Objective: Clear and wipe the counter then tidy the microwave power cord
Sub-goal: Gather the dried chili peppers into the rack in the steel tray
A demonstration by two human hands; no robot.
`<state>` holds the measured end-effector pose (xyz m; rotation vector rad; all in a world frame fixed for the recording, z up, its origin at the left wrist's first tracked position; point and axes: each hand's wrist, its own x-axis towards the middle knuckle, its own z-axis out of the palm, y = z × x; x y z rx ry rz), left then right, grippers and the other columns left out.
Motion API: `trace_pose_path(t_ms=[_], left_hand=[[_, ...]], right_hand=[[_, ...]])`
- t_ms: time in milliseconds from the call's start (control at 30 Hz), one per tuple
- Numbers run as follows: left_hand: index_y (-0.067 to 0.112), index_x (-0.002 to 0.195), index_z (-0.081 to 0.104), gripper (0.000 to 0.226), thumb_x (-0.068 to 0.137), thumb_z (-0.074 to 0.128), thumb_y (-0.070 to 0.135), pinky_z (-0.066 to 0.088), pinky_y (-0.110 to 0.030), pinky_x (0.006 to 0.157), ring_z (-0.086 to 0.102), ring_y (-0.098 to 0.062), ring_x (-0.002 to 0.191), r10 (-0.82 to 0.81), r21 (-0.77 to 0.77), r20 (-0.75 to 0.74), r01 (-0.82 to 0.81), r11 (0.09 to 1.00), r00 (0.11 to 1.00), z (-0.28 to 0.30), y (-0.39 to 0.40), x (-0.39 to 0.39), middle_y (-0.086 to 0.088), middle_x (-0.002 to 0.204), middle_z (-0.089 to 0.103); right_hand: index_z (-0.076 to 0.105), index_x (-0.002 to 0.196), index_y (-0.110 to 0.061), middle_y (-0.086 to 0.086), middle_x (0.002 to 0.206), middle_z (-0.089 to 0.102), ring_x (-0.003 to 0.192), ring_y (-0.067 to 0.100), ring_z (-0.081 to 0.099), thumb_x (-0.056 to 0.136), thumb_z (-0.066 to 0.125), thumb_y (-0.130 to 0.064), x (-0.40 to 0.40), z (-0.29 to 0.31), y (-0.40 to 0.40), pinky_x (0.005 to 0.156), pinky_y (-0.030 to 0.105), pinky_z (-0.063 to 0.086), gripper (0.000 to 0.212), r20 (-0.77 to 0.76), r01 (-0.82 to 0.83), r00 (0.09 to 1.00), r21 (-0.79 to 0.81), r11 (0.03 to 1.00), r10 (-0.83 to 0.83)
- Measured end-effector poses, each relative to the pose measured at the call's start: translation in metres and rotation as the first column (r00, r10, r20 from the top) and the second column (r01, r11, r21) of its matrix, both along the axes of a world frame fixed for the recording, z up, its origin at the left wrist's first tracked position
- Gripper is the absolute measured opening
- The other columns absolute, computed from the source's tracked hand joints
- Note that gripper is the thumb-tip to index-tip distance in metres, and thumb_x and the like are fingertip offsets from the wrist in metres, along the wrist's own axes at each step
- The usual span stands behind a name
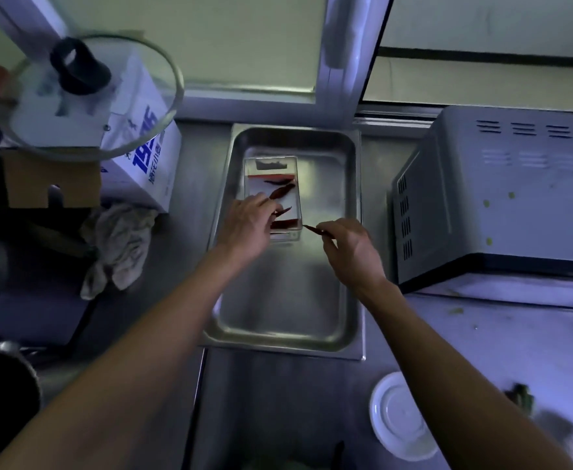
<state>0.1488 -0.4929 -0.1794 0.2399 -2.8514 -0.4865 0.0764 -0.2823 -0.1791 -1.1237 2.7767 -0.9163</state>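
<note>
Head view: a steel counter (pixel 291 401) is seen from above, and a deep steel tray (pixel 288 300) is set on it in the middle. Inside the tray's far half a small clear container (pixel 273 198) is laid, with several dried red chillies (pixel 282 191) scattered in it. The left hand (pixel 247 225) is reached over the container's near left corner; its grip is half closed, fingertips lowered among the chillies, though whether one is actually held cannot be told. The right hand (pixel 349 252) is held just right of the container over the tray, its grip pinched tight between thumb and fingers on a single chilli (pixel 313 229), the tip of which is pointed toward the container's near right corner. To the right of the tray the microwave (pixel 495 198) is stood on the counter, its vented side turned toward the tray; its power cord cannot be made out. At left a crumpled cloth (pixel 119 245) is lying on the counter beside a white carton (pixel 142 147), over which a glass lid (pixel 85 96) is tilted. Near the bottom right a round white lid (pixel 400 415) is laid flat on the counter, partly covered by the right forearm.
</note>
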Motion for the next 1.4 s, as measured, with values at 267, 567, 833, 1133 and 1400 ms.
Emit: trace_pose_path(t_ms=[267, 567, 833, 1133, 1400], left_hand=[[0.013, 0.109, 0.072, 0.019, 0.091, 0.067, 0.011, 0.051, -0.046, 0.082, 0.066, -0.028, 0.098, -0.033, 0.027, 0.011, 0.032, 0.999, 0.999, -0.026, -0.03, -0.048, -0.005, 0.108, 0.07], [0.01, 0.104, 0.072, 0.019, 0.085, 0.069, 0.006, 0.045, -0.043, 0.078, 0.06, -0.032, 0.102, -0.05, -0.055, -0.003, 0.05, 0.997, 0.999, -0.063, -0.046, -0.057, -0.01, 0.105, 0.068], [0.013, 0.106, 0.072, 0.024, 0.086, 0.059, 0.012, 0.039, -0.041, 0.083, 0.055, -0.026, 0.108, 0.085, 0.011, -0.014, -0.085, 0.996, 0.996, -0.062, -0.065, -0.023, -0.001, 0.107, 0.065], [0.014, 0.112, 0.068, 0.03, 0.083, 0.059, 0.01, 0.045, -0.041, 0.081, 0.055, -0.027, 0.109, 0.16, 0.042, 0.071, -0.163, 0.986, 0.985, -0.06, -0.075, 0.014, -0.002, 0.115, 0.065], [0.013, 0.118, 0.066, 0.033, 0.086, 0.055, 0.011, 0.05, -0.045, 0.084, 0.058, -0.028, 0.109, 0.154, 0.108, 0.088, -0.164, 0.981, 0.984, -0.055, -0.07, 0.035, -0.005, 0.118, 0.066]], right_hand=[[0.071, 0.11, -0.01, 0.008, 0.091, 0.069, 0.085, 0.027, 0.06, 0.09, 0.062, -0.001, -0.024, -0.018, -0.022, 0.073, 0.047, 0.052, 0.023, 0.079, 0.054, 0.995, 0.049, 0.997, -0.058], [0.072, 0.111, -0.011, 0.009, 0.094, 0.071, 0.09, 0.03, 0.058, 0.093, 0.059, -0.003, -0.043, -0.031, -0.047, 0.075, 0.048, 0.05, 0.024, 0.109, 0.018, 0.994, 0.109, 0.994, -0.03], [0.074, 0.1, -0.012, 0.009, 0.084, 0.071, 0.079, 0.033, 0.06, 0.083, 0.064, 0.003, -0.056, -0.042, -0.101, 0.069, 0.042, 0.046, 0.025, -0.059, -0.043, 0.997, 0.147, 0.988, 0.053], [0.075, 0.09, -0.016, 0.005, 0.084, 0.071, 0.083, 0.029, 0.061, 0.084, 0.041, -0.029, -0.048, -0.05, -0.146, 0.077, 0.036, 0.036, 0.037, -0.057, -0.158, 0.982, 0.281, 0.947, 0.181], [0.074, 0.083, -0.019, 0.001, 0.071, 0.066, 0.074, 0.027, 0.058, 0.088, 0.06, -0.018, -0.041, -0.055, -0.153, 0.074, 0.038, 0.041, 0.015, -0.143, -0.142, 0.973, 0.258, 0.956, 0.183]])
